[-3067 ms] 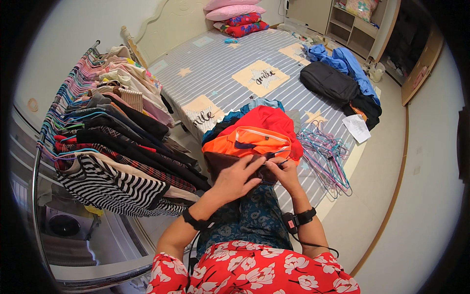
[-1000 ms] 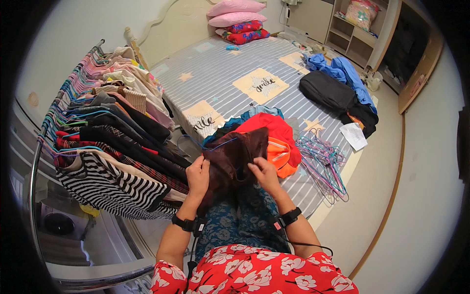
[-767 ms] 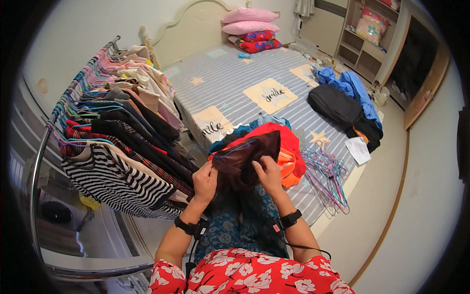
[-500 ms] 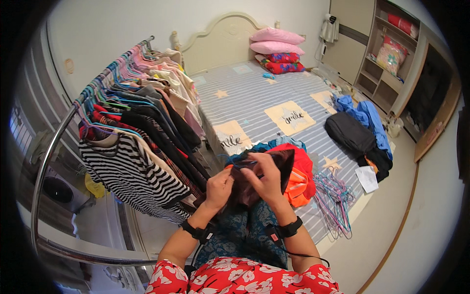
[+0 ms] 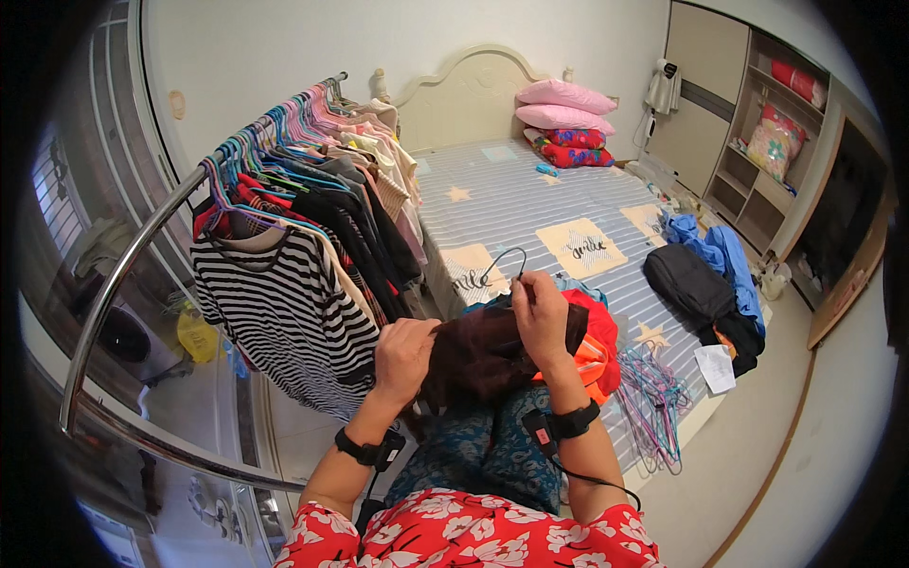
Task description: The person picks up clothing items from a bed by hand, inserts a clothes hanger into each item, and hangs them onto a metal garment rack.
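A dark brown garment [image 5: 481, 352] hangs between my two hands above my lap. My left hand [image 5: 405, 356] is closed on its left edge. My right hand [image 5: 542, 314] pinches a clothes hanger [image 5: 513, 252] near its neck; the dark hook sticks up above the fingers. The lower part of the hanger is hidden by the garment. Just beyond it, a pile of clothes with a red and orange garment [image 5: 598, 346] lies on the bed's near edge.
A metal rack [image 5: 151, 227] full of hung clothes, a striped top [image 5: 284, 293] nearest, stands at the left. On the bed [image 5: 492, 204] are loose hangers [image 5: 653, 398], a black bag [image 5: 689, 282], blue clothing [image 5: 729, 256], a white paper [image 5: 715, 367] and stacked pillows [image 5: 566, 115].
My hands have moved apart, the left outward and the right to the right. The hanger's hook now stands clear above the garment, which is spread wider. The whole view has shifted slightly.
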Motion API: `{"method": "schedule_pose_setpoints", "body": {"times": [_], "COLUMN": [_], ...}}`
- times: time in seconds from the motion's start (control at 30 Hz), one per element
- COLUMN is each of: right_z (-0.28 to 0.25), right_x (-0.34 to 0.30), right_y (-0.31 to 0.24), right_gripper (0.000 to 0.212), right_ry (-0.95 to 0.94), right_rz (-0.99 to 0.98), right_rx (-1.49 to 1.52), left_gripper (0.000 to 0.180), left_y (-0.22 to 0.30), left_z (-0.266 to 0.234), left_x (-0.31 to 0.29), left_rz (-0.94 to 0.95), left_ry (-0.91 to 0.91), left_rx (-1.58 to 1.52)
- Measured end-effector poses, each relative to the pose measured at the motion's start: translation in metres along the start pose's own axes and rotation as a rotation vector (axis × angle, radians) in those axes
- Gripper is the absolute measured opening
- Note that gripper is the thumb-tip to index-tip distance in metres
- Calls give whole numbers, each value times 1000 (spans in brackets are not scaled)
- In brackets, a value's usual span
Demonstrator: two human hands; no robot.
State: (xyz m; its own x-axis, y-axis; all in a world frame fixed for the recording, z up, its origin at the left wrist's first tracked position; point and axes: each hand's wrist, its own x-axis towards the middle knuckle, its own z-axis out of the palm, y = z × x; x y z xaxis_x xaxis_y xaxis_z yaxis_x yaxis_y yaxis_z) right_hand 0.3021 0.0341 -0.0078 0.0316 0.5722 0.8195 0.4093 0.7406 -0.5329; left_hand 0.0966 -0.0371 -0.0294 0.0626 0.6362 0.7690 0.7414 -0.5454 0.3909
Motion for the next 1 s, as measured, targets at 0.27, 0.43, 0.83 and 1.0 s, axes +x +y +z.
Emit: {"method": "schedule_pose_setpoints", "body": {"times": [0.27, 0.43, 0.83, 1.0], "right_z": [28, 46, 59, 70], "right_x": [15, 26, 10, 29], "right_y": [-53, -86, -73, -73], "right_gripper": [11, 20, 44, 23], "right_ry": [-46, -184, 24, 15], "right_rz": [-129, -161, -113, -119], "right_rx": [128, 311, -118, -94], "left_gripper": [21, 17, 13, 16], "left_y": [24, 10, 1, 1], "left_z": [-49, -73, -128, -131], "left_x": [9, -1, -19, -19], "left_rz": [40, -66, -175, -175], "left_ry": [78, 133, 429, 475], "left_rx": [162, 127, 173, 170]}}
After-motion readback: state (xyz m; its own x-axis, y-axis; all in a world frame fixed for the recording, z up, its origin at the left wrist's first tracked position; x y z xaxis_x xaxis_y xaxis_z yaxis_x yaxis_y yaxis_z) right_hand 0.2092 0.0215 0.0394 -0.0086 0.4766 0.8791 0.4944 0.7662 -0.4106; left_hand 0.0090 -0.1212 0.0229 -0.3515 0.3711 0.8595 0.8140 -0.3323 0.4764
